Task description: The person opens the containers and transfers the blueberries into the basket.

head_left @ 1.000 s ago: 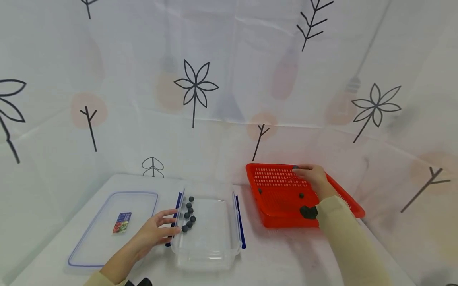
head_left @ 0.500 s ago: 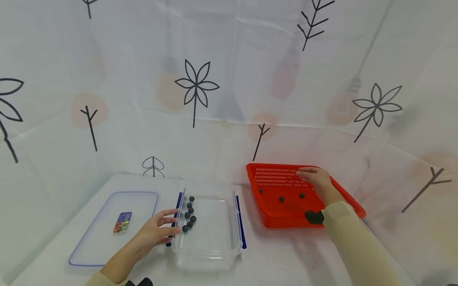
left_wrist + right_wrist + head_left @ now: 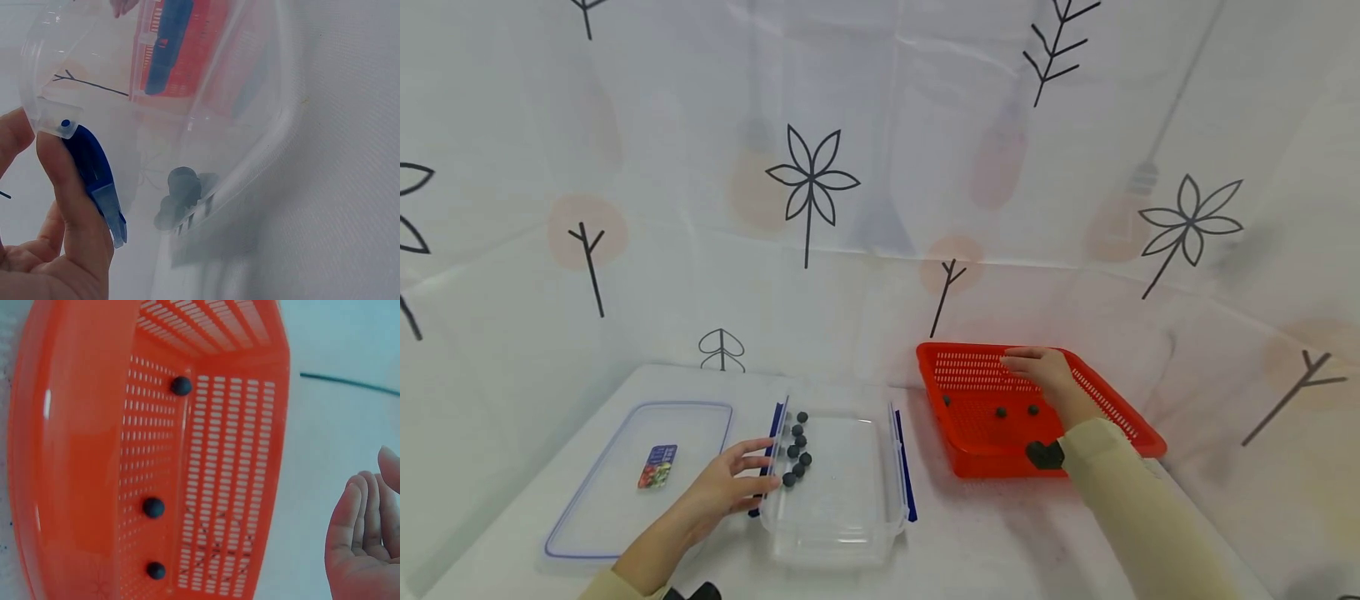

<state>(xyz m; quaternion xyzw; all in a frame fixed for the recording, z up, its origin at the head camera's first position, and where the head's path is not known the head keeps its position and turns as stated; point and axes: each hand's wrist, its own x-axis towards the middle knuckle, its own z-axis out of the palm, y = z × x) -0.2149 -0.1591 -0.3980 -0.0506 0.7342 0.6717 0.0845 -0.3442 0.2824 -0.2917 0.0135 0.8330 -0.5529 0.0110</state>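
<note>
My left hand [image 3: 718, 492] grips the left wall of a clear plastic storage box [image 3: 846, 487], thumb and fingers at its rim. In the left wrist view the fingers lie beside a blue latch [image 3: 94, 172] that hangs down. Several small dark balls [image 3: 801, 442] lie in a loose row along that wall inside the box. Over the back part of a red slotted basket [image 3: 1000, 465] hovers my right hand [image 3: 1048, 379]. Its fingers are stretched out together with nothing between them and the thumb. Three dark balls [image 3: 153, 507] lie on the basket's floor.
Left of the box lies a clear lid [image 3: 602, 500] with a blue seal and a small printed label [image 3: 657, 467]. Another blue latch [image 3: 906, 467] sticks out on the box's right side. A patterned cloth [image 3: 865, 317] hangs behind the white table.
A dark ball has dropped from my right fingertips into the basket and rolled slightly right. The right hand moved a little right, then back left. The left hand and box stay still.
</note>
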